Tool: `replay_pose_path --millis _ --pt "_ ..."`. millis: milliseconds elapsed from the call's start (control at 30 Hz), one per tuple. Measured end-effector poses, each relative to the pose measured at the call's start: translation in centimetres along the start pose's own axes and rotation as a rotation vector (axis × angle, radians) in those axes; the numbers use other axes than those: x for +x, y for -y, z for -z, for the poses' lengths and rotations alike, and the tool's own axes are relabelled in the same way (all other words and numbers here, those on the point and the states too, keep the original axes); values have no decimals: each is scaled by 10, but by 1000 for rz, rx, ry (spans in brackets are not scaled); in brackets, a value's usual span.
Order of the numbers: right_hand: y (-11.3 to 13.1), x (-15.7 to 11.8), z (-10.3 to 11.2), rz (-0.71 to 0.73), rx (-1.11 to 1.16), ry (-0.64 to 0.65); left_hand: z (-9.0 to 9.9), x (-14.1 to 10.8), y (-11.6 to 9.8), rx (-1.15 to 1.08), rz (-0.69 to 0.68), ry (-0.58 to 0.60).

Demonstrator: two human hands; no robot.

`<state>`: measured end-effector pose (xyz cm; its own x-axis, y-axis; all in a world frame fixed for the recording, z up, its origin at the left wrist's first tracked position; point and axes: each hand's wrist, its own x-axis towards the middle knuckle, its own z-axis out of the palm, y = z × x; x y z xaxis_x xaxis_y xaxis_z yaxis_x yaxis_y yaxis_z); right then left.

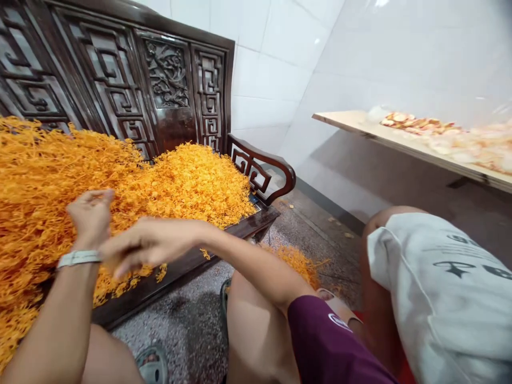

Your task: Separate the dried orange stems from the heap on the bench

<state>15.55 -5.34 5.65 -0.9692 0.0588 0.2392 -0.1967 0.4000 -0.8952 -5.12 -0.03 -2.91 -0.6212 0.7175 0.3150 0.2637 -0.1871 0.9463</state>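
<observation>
A large heap of thin, curly orange strands (60, 170) covers the seat of a dark carved wooden bench (168, 120). My left hand (93, 210) is raised over the heap, fingers curled in and thumb against them; whatever they hold is too small or hidden to make out. A pale band (79, 258) circles my left wrist. Close beside that wrist, my right hand (144, 245) reaches across from the right, its fingers pointing left and down. Motion smears those fingertips, and nothing can be made out in them.
More orange strands (298, 264) lie on the speckled floor (188, 330) by my legs. A person in pale printed clothing (452, 288) sits at my right. Beyond them, a wooden board (352, 121) carries reddish and whitish pieces. The bench's curved armrest (282, 170) stands before a tiled wall.
</observation>
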Motion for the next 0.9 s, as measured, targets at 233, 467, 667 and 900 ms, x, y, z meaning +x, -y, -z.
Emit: replay_pose_path --millis 233,467,667,900 --pt "-7 -24 35 -133 481 -120 27 1 -19 -500 13 -37" --pt "-50 -27 53 -409 1009 -1156 41 8 -6 -1010 360 22" --pt "-74 -11 20 -569 368 -846 44 9 -11 -1018 205 130" --pt "-113 11 -6 -346 -63 -705 12 -24 -27 -754 73 266"
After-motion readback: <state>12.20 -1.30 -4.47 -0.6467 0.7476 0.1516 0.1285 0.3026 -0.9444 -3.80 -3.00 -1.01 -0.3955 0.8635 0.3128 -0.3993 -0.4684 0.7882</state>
